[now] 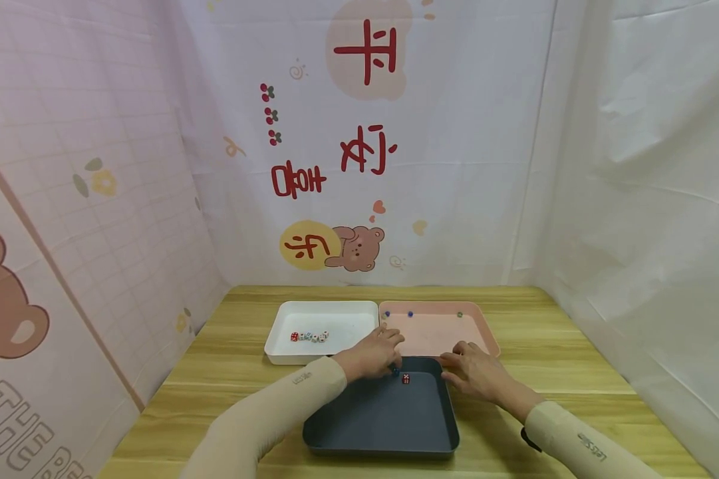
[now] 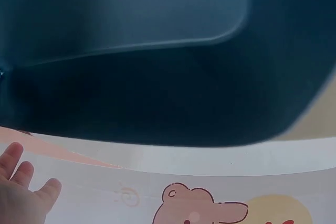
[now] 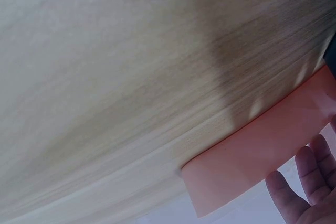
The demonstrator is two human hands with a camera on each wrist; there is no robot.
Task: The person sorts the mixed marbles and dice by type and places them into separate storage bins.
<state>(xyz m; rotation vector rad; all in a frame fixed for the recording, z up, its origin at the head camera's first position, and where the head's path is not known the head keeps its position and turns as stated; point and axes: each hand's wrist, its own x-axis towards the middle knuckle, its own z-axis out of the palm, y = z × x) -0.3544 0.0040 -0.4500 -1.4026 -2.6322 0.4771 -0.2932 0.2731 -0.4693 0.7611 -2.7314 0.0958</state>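
Note:
A dark grey tray (image 1: 389, 416) lies nearest the person. Inside, a red die (image 1: 406, 378) and a blue die (image 1: 396, 372) sit by its far wall. My left hand (image 1: 371, 354) reaches over the tray's far left corner, fingers pointing down at the blue die; whether they pinch it is hidden. In the left wrist view, three fingertips of the left hand (image 2: 23, 192) stick out loosely. My right hand (image 1: 479, 372) is at the dark tray's far right corner, fingers relaxed by the near edge of the pink tray (image 1: 433, 336), holding nothing visible.
A white tray (image 1: 341, 316) at the back left has a row of several white dice (image 1: 314, 338) and a red one at its end. Small blue dice (image 1: 410, 314) and a greenish one (image 1: 459, 315) lie in the pink tray. Printed cloth hangs around the wooden table (image 1: 551, 372).

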